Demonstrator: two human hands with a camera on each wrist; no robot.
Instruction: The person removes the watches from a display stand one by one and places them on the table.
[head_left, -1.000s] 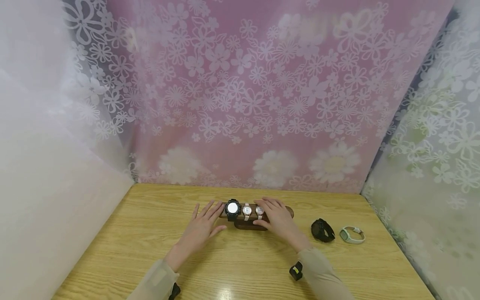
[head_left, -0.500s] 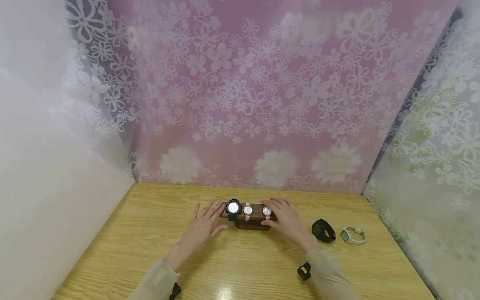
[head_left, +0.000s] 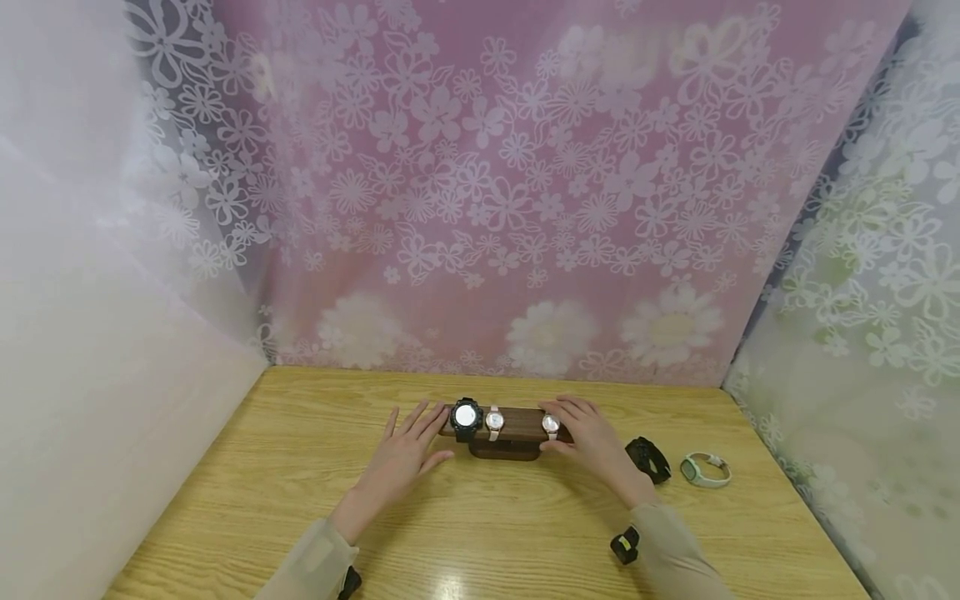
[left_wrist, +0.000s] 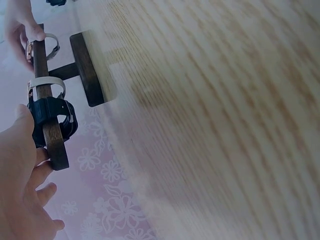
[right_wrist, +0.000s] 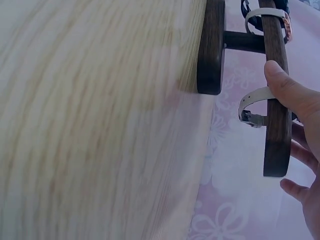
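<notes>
"Since the earlier frame, the round rose-gold watch with a pale strap has shifted farther right along the long dark-brown wooden bar, and the right hand has gone with it."

"How does that hand stand?"

"It reaches in from the near right, thumb at the bar's near edge and fingers bent over the far one, gripping that watch between them. The left hand is spread, fingers nearly straight; it grasps nothing and only touches the bar's left end."

"And beside the left fingertips?"

"A chunky black watch with a bright white dial. Just past it, between the hands, sits a second slim rose-gold watch with a pale strap. Neither has shifted on the bar."

"What does it all stand on?"

"A yellowish wood-grain table. The bar's dark rounded wooden base rests there, between the hands. Just beside the right wrist lies a thick black watch, and farther right a pale mint-green watch. Beyond both hands hangs a pink cloth with white flowers."

"Do the wrist views add anything?"

"From the head you get the dials. The right wrist view shows instead the held watch's strap looped under the bar, with its metal buckle near the thumb, and the short dark post joining bar to base. It also shows the bar's end reaching past that thumb; seen from the head, the hand mostly covers it."
</notes>
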